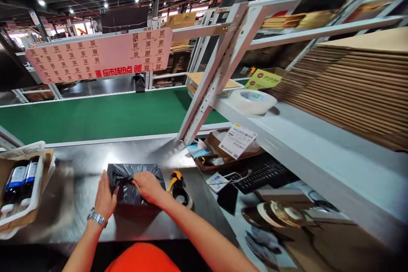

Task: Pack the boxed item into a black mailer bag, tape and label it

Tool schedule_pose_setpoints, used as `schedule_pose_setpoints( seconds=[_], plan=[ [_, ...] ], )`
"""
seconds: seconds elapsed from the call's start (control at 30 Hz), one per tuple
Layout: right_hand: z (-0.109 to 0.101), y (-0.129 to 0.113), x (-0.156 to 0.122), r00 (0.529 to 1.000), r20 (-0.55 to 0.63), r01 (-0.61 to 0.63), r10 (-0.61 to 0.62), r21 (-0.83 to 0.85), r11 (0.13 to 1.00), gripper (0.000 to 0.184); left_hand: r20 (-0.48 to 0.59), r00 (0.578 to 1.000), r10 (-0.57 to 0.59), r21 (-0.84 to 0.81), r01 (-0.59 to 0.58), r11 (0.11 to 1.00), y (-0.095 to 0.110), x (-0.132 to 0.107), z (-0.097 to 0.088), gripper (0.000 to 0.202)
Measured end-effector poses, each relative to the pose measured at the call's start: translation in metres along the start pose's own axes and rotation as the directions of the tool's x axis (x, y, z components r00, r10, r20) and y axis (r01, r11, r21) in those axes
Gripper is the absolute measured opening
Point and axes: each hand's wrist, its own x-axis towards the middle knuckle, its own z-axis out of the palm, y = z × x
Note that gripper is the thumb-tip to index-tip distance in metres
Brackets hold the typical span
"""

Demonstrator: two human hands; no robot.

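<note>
Both hands are reaching forward and pressing flat, palms down.

The left hand (105,197) is lying open at about 11 o'clock from the body, fingers together and pointing toward 12, a metal watch (97,217) circling its wrist. The right hand (148,187) is sitting just beside it at about 12 o'clock, fingers curling and pinching toward 10. The right forearm is running back toward 4 o'clock, bare to the elbow.
</note>
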Motion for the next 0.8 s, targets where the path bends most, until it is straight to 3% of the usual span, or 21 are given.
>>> schedule_pose_setpoints(
  seconds=[0.1,0.37,0.5,0.63,0.7,0.8],
  plan=[
    [0.001,0.002,-0.001,0.999,-0.027,0.04,-0.041,-0.024,0.999,0.03,-0.014,0.996,0.089,-0.003,-0.089,0.996,-0.003,0.006,0.014,0.075],
    [-0.001,0.003,-0.001,0.991,-0.005,0.132,-0.133,-0.086,0.988,0.027,0.015,0.991,0.134,0.035,-0.134,0.99,-0.004,0.004,0.027,0.094],
    [0.0,-0.015,0.001,1.0,0.009,0.013,-0.013,-0.028,1.0,0.03,0.121,0.979,0.166,0.081,-0.177,0.981,-0.008,0.028,0.016,0.096],
    [0.006,-0.044,-0.002,0.994,0.023,-0.106,0.106,0.007,0.994,0.035,0.316,0.921,0.227,0.12,-0.277,0.953,-0.01,0.062,-0.009,0.094],
    [0.008,-0.054,-0.002,0.992,0.031,-0.122,0.122,-0.001,0.992,0.036,0.366,0.902,0.23,0.159,-0.304,0.939,-0.005,0.067,-0.015,0.091],
    [0.008,-0.058,-0.002,0.994,0.036,-0.104,0.104,-0.014,0.995,0.035,0.379,0.903,0.203,0.23,-0.304,0.925,0.011,0.057,-0.012,0.086]
  ],
)
